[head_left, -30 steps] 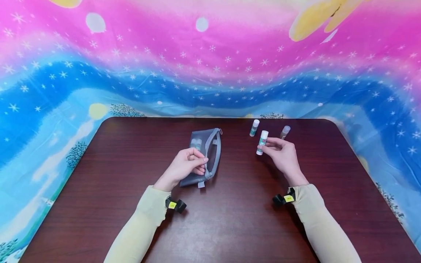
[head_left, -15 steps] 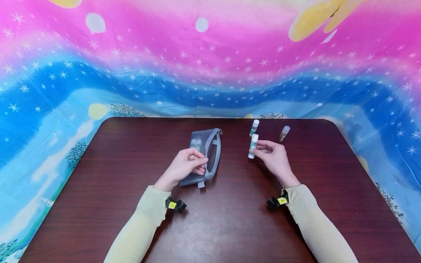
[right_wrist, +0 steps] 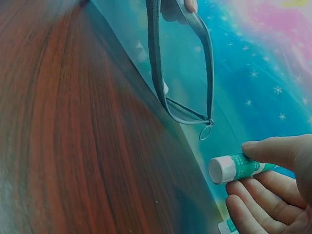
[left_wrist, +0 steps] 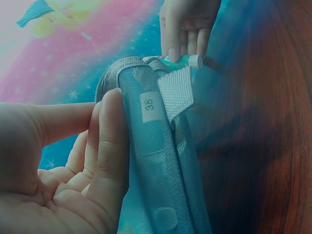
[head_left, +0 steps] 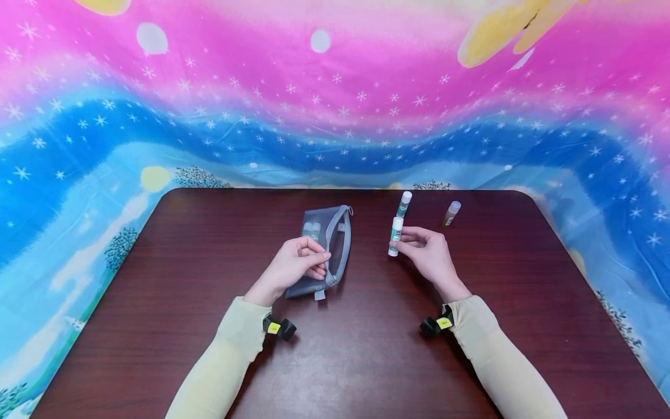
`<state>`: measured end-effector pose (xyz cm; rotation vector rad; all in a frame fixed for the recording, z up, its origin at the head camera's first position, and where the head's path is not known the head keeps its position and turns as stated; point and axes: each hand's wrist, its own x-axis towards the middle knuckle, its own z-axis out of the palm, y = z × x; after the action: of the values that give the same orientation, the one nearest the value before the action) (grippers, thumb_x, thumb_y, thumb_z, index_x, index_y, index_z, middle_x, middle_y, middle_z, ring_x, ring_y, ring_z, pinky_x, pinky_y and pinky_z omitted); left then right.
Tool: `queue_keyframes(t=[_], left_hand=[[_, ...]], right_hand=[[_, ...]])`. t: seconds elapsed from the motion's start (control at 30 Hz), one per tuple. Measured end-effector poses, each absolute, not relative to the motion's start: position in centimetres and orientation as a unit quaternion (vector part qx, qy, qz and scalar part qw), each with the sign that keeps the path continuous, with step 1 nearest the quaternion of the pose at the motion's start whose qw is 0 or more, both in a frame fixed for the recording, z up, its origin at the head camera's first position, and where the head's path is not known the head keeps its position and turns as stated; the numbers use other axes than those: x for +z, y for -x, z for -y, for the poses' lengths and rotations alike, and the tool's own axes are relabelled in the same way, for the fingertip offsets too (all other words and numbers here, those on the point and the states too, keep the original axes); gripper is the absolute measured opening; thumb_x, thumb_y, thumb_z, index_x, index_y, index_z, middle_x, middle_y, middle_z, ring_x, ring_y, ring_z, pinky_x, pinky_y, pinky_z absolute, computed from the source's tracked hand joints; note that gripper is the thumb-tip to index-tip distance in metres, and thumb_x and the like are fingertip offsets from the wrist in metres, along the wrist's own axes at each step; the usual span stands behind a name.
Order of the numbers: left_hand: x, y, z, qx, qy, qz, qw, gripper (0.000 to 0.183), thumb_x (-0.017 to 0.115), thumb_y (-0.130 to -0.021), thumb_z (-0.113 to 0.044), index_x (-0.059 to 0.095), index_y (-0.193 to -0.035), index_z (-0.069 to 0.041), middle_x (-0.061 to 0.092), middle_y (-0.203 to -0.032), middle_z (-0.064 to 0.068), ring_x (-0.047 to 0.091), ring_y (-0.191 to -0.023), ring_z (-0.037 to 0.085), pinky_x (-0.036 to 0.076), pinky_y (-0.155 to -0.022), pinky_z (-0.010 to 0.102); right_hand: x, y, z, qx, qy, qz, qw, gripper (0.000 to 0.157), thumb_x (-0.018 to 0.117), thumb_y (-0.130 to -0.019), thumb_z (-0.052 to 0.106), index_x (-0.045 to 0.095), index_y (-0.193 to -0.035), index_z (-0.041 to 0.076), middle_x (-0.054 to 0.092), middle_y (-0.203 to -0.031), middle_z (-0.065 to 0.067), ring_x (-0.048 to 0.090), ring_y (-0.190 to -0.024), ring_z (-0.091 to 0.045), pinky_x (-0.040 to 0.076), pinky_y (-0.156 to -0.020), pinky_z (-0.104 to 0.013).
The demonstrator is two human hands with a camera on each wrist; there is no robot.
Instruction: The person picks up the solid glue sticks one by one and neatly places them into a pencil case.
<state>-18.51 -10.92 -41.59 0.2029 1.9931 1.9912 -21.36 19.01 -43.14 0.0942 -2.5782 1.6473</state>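
A grey see-through zip pouch lies on the table with its mouth unzipped and facing right. Its near rim is pinched between thumb and fingers of my left hand; the left wrist view shows a white label on the pouch. Through the mesh, two glue sticks show inside. My right hand pinches a white and green glue stick above the table, apart from the pouch. In the right wrist view, one end of that glue stick points away from the thumb and fingers.
Behind the held one, another green and white glue stick stands on the table. A brownish tube with a translucent cap stands farther right. A patterned cloth backdrop hangs behind the table's far edge.
My right hand has moved left with the glue stick, closer to the pouch and away from the brownish tube. My left hand and the pouch have stayed in place.
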Motion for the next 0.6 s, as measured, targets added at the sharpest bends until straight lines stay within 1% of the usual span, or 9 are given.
queue_keyframes(t=[0.23, 0.4, 0.6], left_hand=[[-41.6, 18.5, 11.0, 0.694, -0.073, -0.699, 0.159, 0.020, 0.068, -0.086, -0.008, 0.058, -0.096, 0.005, 0.064, -0.074, 0.019, 0.063, -0.060, 0.023, 0.057, -0.066, 0.040], [-41.7, 18.6, 11.0, 0.693, -0.075, -0.698, 0.164, 0.021, 0.068, -0.086, -0.007, 0.057, -0.098, 0.007, 0.064, -0.075, 0.020, 0.063, -0.061, 0.024, 0.057, -0.067, 0.041], [-39.3, 17.6, 10.9, 0.687, -0.077, -0.702, 0.174, 0.018, 0.064, -0.088, -0.003, 0.056, -0.098, 0.010, 0.064, -0.076, 0.021, 0.064, -0.065, 0.029, 0.056, -0.070, 0.043]], right_hand=[[-43.2, 21.4, -18.5, 0.539, -0.038, 0.841, 0.039, 0.041, 0.077, -0.079, 0.027, 0.067, -0.114, 0.009, 0.068, -0.095, -0.008, 0.067, -0.082, -0.016, 0.053, -0.066, -0.021], [-43.1, 21.4, -18.2, 0.541, -0.042, 0.839, 0.033, 0.040, 0.076, -0.080, 0.027, 0.066, -0.115, 0.011, 0.068, -0.095, -0.006, 0.067, -0.083, -0.015, 0.053, -0.068, -0.023], [-43.2, 21.6, -18.0, 0.541, -0.039, 0.840, 0.028, 0.041, 0.077, -0.079, 0.028, 0.066, -0.116, 0.012, 0.068, -0.096, -0.005, 0.066, -0.084, -0.014, 0.053, -0.069, -0.024]])
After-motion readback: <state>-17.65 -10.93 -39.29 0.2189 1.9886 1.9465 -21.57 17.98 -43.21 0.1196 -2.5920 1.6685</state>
